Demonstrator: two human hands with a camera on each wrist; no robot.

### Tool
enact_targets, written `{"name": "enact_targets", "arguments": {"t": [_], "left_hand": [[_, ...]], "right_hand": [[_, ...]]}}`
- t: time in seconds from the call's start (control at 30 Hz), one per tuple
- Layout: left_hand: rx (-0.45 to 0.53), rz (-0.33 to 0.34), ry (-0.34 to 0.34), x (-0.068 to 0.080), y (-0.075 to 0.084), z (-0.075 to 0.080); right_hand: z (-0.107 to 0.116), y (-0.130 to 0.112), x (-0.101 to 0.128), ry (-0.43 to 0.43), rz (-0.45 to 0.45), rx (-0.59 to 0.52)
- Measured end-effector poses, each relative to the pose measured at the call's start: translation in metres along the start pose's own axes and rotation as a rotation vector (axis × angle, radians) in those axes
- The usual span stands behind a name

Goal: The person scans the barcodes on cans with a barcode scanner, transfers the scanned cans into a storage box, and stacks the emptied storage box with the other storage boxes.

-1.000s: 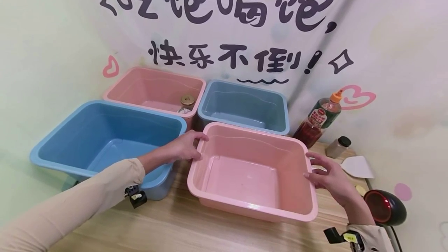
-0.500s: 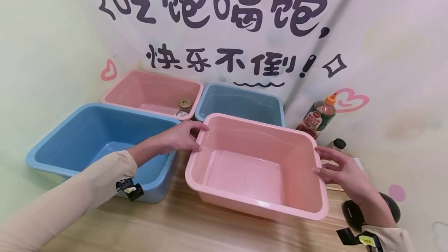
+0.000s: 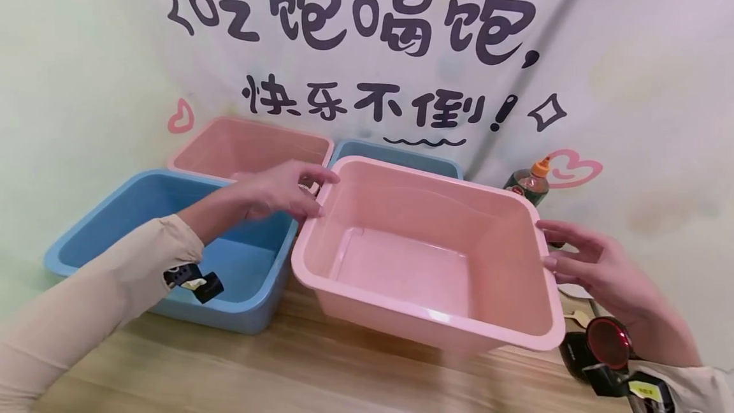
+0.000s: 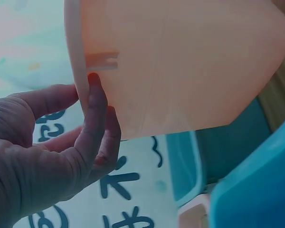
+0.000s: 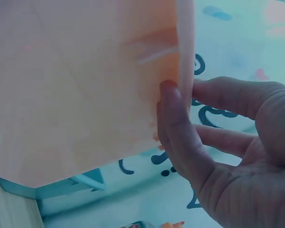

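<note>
A pink plastic basin (image 3: 407,273) hangs above the wooden table, its inside bare and its right end a little lower in the head view. My left hand (image 3: 281,190) pinches its left rim; in the left wrist view the thumb lies on one side of the rim and curled fingers (image 4: 97,114) on the other. On the right rim, my right hand (image 3: 596,266) holds on in the same way, its fingers (image 5: 178,128) curled under the edge in the right wrist view. Behind it, a smaller blue basin (image 3: 401,157) is mostly hidden.
To the left stands a large blue basin (image 3: 241,273), with another pink basin (image 3: 252,139) behind it. A sauce bottle (image 3: 533,180) with an orange cap shows at the back right. A black device (image 3: 602,343) with a red-lit face sits near my right wrist. Wooden tabletop (image 3: 258,368) lies in front.
Both hands have raised the pink basin off the table, the right hand also shifting to the right. The basin now covers more of the blue basin and sauce bottle behind it.
</note>
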State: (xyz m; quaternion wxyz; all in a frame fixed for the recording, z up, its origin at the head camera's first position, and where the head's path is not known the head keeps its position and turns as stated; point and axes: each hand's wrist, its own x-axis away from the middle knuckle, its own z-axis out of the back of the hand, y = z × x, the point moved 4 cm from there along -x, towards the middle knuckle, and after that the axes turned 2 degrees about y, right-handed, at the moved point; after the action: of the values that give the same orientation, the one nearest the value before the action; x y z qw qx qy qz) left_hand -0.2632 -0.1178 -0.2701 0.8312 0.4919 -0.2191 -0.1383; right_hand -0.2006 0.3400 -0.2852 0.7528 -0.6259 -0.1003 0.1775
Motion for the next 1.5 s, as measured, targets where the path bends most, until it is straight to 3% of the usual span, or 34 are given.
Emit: {"name": "enact_targets", "arguments": {"t": [0.2, 0.47, 0.73, 0.93, 1.13, 1.5], "left_hand": [[-0.014, -0.044, 0.018, 0.009, 0.016, 0.017], [-0.021, -0.027, 0.005, 0.02, 0.029, 0.043], [-0.088, -0.025, 0.076, 0.029, 0.033, 0.076], [-0.136, 0.005, 0.059, 0.033, 0.027, 0.1], [-0.187, 0.014, 0.047, 0.037, 0.019, 0.127], [-0.333, 0.058, 0.083, 0.05, -0.004, 0.177]], "right_hand": [[0.004, -0.018, -0.004, -0.035, 0.052, -0.049], [-0.006, -0.037, -0.02, -0.08, 0.075, -0.089], [-0.02, -0.061, -0.04, -0.064, 0.057, -0.046], [-0.039, -0.072, -0.055, -0.058, 0.046, -0.036], [-0.064, -0.086, -0.068, -0.001, -0.024, 0.033], [-0.119, -0.104, -0.095, 0.013, -0.071, 0.073]]}}
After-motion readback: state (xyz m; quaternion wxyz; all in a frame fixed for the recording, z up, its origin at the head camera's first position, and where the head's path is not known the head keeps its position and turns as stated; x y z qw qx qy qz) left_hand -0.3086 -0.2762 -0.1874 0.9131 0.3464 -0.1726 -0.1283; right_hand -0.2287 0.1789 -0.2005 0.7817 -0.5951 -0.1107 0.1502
